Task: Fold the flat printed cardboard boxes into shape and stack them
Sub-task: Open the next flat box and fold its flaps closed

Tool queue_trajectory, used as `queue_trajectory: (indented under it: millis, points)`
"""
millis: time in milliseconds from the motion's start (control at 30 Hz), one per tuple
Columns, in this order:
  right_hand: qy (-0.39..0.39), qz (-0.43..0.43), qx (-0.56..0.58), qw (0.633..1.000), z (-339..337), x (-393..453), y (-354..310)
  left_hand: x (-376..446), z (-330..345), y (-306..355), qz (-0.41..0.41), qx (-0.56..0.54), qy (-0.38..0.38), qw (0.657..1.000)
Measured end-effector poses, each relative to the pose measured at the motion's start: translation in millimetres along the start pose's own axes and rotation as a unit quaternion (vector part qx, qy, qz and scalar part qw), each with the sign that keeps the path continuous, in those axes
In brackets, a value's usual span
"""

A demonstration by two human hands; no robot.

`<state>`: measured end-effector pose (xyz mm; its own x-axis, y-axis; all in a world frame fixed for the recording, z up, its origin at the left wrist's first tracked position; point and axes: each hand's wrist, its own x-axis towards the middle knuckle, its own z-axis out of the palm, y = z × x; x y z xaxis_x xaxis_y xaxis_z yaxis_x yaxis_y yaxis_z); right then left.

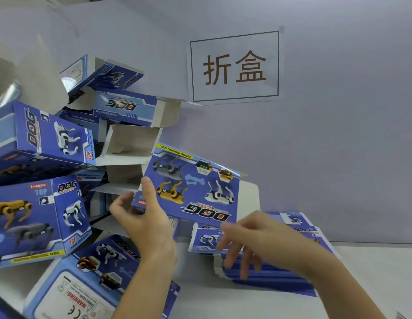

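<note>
At centre, a blue printed box (195,187) is held tilted by the left hand (145,217), thumb on its face, beside stacked folded boxes (50,139). Right hand (253,240) hovers empty, fingers spread, over flat boxes (281,272) on the white bench (373,268).

Gripping a blue printed box (195,187) at its lower left corner with the left hand (145,217), beside a leaning heap of folded boxes (50,143); hovering the right hand (253,238), fingers spread, over a flat stack (269,270) beneath a wall sign (235,66).
</note>
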<state>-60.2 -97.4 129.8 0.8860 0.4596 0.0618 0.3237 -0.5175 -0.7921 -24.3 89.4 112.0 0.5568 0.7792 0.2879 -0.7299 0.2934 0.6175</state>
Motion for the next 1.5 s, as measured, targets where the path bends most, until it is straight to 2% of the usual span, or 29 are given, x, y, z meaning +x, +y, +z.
queue_trajectory:
  millis: [67,100,167,233,300,367,400,467,533,600,667,800,900,1000,1100,1200,1300,1367,1500]
  points:
    - [-0.069,0.051,-0.083,0.993,6,3,0,-4,3,-2,-0.011,0.003,0.002,1.000]
    - [-0.077,0.066,-0.102,0.990,10,4,1,-7,5,-4,-0.020,0.003,0.001,1.000]
    - [-0.033,0.101,-0.086,0.991,15,8,5,-12,8,-9,-0.039,0.003,-0.001,0.999]
    - [0.052,0.134,0.008,0.990,19,12,7,-17,9,-16,-0.065,0.003,-0.012,0.998]
    - [0.107,0.124,0.186,0.969,19,16,6,-21,11,-22,-0.103,0.010,-0.033,0.994]
    - [0.150,0.062,0.365,0.917,15,18,7,-23,11,-27,-0.154,0.007,-0.064,0.986]
    - [0.179,0.032,0.419,0.890,12,19,9,-24,11,-29,-0.182,0.003,-0.084,0.980]
    - [0.246,-0.013,0.470,0.848,7,22,15,-26,10,-34,-0.227,0.018,-0.129,0.965]
    - [0.307,-0.041,0.470,0.827,2,23,24,-27,7,-38,-0.241,0.067,-0.167,0.954]
    - [0.347,-0.064,0.427,0.833,-6,22,31,-26,4,-39,-0.208,0.111,-0.174,0.956]
    - [0.358,-0.083,0.368,0.854,-14,18,38,-20,0,-36,-0.145,0.143,-0.162,0.966]
    - [0.279,-0.096,0.265,0.918,-23,11,46,-10,-3,-19,-0.038,0.178,-0.210,0.961]
    - [0.187,-0.108,0.188,0.958,-22,7,53,-6,-3,-9,-0.042,0.181,-0.304,0.934]
    - [0.127,-0.107,0.158,0.973,-11,8,55,-11,-5,-8,-0.090,0.188,-0.380,0.901]
    - [0.118,-0.097,0.165,0.974,-2,14,53,-19,-5,-19,-0.089,0.174,-0.353,0.915]
    - [0.164,-0.092,0.171,0.967,-1,17,53,-23,-5,-28,-0.041,0.145,-0.306,0.940]
    - [0.217,-0.131,0.211,0.944,4,19,53,-31,-3,-30,0.012,0.167,-0.301,0.939]
    - [0.265,-0.173,0.195,0.928,13,22,52,-41,-2,-33,0.029,0.186,-0.316,0.930]
    - [0.333,-0.188,0.198,0.903,29,30,57,-49,-6,-48,0.022,0.205,-0.292,0.934]
